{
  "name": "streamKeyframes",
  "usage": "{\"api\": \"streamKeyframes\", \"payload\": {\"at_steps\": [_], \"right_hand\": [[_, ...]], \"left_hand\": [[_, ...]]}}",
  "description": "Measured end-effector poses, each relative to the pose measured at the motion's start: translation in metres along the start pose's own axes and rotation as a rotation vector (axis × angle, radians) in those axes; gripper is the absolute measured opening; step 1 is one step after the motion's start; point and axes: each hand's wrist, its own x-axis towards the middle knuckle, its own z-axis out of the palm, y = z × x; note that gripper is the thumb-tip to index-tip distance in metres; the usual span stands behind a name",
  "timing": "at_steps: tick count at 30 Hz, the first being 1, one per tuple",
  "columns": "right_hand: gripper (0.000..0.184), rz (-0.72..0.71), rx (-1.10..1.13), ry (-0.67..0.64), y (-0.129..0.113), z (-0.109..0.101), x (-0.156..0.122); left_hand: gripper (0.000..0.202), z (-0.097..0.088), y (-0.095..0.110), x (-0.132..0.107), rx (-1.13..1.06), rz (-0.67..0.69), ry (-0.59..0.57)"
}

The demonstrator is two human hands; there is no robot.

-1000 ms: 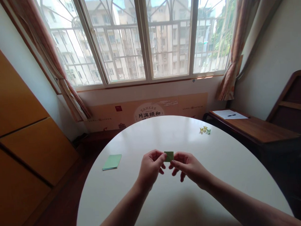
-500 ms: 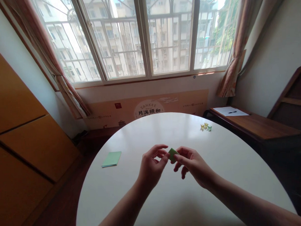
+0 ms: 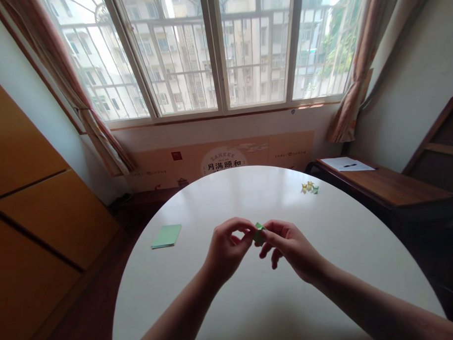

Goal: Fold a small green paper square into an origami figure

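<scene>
A small folded piece of green paper (image 3: pixel 259 234) is held above the middle of the white round table (image 3: pixel 201 309). My left hand (image 3: pixel 231 244) pinches its left side between thumb and index finger. On its right side, my right hand (image 3: pixel 286 242) grips it with the thumb in front, its lower fingers hanging loosely curled. Part of the paper is hidden behind the fingertips. To the left lies a stack of square green paper (image 3: pixel 167 236). Several tiny folded paper pieces (image 3: pixel 309 187), yellow and green, sit together near the far right edge.
Beyond the table's right edge is a wooden bench (image 3: pixel 401 183) bearing white sheets (image 3: pixel 341 164) and a black pen (image 3: pixel 349 165). A wooden cabinet (image 3: pixel 28 236) stands at left. Windows (image 3: pixel 252 55) with curtains line the far wall.
My left index finger has come down onto the green paper, which now looks narrower and has a raised fold at its top. The view has tilted slightly downward.
</scene>
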Motion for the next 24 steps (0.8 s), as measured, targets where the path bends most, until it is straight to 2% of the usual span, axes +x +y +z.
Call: {"api": "streamKeyframes", "payload": {"at_steps": [5,12,17,24], "right_hand": [[0.035,0.001,-0.001,-0.024,0.003,-0.001,0.0],[0.035,0.034,0.003,-0.061,0.006,-0.003,0.001],[0.032,0.029,-0.036,-0.07,0.008,-0.003,0.003],[0.032,0.046,-0.016,-0.025,0.013,-0.001,0.004]], "left_hand": [[0.007,-0.002,0.0,0.002,-0.096,-0.118,-0.037],[0.009,-0.006,-0.001,0.004,-0.101,-0.129,-0.114],[0.006,-0.005,-0.006,0.004,-0.117,-0.126,-0.097],[0.024,-0.003,-0.011,0.003,-0.204,-0.203,-0.038]]}}
